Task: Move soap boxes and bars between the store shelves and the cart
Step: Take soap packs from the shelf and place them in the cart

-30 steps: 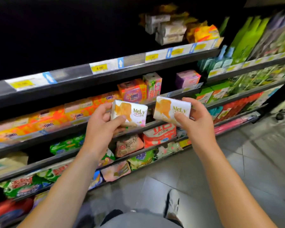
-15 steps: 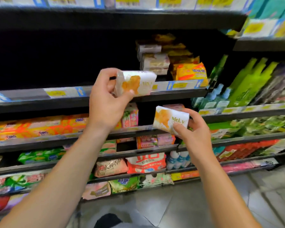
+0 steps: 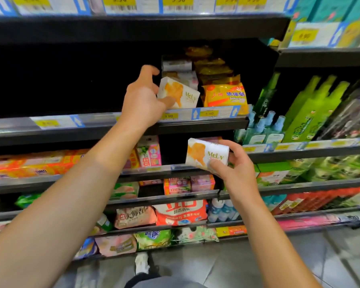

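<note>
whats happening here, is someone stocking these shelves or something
A person stands at a store shelf with a white and orange MeLy soap box in each hand. The left hand holds one box up at the shelf edge, beside a stack of matching boxes and orange sulfur soap packs, apparently putting it back. The right hand pinches the second box lower down, in front of the next shelf. No cart is in view.

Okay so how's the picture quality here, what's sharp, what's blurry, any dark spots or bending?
Head view: the MeLy box in the right hand reads sharply; the box the left hand grips is nearly as clear. The price tags along the top edge are smeared. The upper shelf bay left of the hands is almost black. Shelf rails bow, a wide-angle effect.
</note>
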Demonstrator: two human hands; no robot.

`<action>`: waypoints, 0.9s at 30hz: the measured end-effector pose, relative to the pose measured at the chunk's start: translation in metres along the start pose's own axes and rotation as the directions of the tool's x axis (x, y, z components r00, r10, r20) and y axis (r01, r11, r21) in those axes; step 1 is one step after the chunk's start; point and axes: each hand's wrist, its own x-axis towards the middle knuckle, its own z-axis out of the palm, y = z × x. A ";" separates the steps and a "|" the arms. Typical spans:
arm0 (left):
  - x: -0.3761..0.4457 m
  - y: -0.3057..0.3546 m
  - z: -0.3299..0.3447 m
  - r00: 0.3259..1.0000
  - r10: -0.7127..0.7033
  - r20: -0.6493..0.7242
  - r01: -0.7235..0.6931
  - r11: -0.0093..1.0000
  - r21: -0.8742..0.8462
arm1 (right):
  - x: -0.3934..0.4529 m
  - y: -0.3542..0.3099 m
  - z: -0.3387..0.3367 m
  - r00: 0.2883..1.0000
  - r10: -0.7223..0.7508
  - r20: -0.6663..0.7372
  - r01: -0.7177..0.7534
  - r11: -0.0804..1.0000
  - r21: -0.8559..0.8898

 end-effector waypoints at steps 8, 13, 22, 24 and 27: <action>0.004 -0.004 0.008 0.990 -0.110 0.085 0.077 0.941 0.329 | 0.005 0.009 0.001 0.999 0.038 0.021 -0.037 0.999 -0.018; -0.015 0.001 0.009 0.983 0.129 0.129 -0.168 0.912 0.373 | 0.003 0.015 0.003 0.998 0.047 0.051 -0.045 0.998 -0.040; -0.026 0.008 0.013 0.907 0.200 0.370 -0.377 0.777 0.504 | 0.004 0.019 0.007 0.996 0.056 0.067 -0.054 0.998 -0.028; -0.027 0.007 0.013 0.905 0.193 0.379 -0.377 0.776 0.506 | 0.003 0.020 0.008 0.996 0.065 0.068 -0.065 0.998 -0.011; -0.025 0.008 0.015 0.911 0.183 0.369 -0.365 0.775 0.516 | 0.003 0.022 0.009 0.995 0.076 0.069 -0.076 0.997 0.003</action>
